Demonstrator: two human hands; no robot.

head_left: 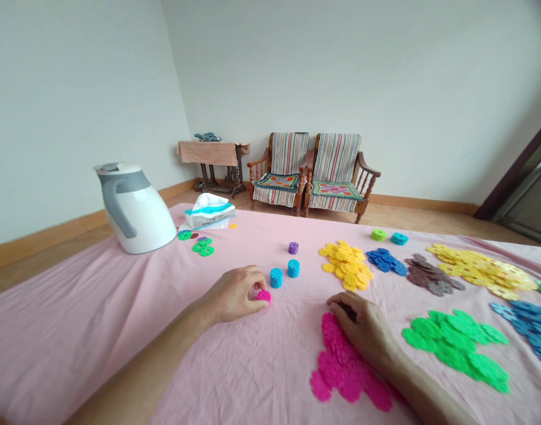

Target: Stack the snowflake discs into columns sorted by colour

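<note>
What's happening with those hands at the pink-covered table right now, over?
Left hand pinching small pink stack. Right hand at pink pile, its grip hidden. Possible obstacle: nearest blue stack, just beyond the small pink stack.

Home, living-room type. Evidence: two wooden armchairs [290, 154] with striped covers [339, 154] and patterned seat pads [335, 189], cloth-draped side table [208, 153] with dark legs, plain pale walls [253, 71], brown baseboard [407, 203]. Pink-draped tabletop [235, 372] carries a white-and-gray jug [146, 218] and a tissue box [212, 217].

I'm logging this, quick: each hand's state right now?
Left hand: closed, holding a small pink stack.
Right hand: curled over the pink pile; can't tell if holding.
</note>
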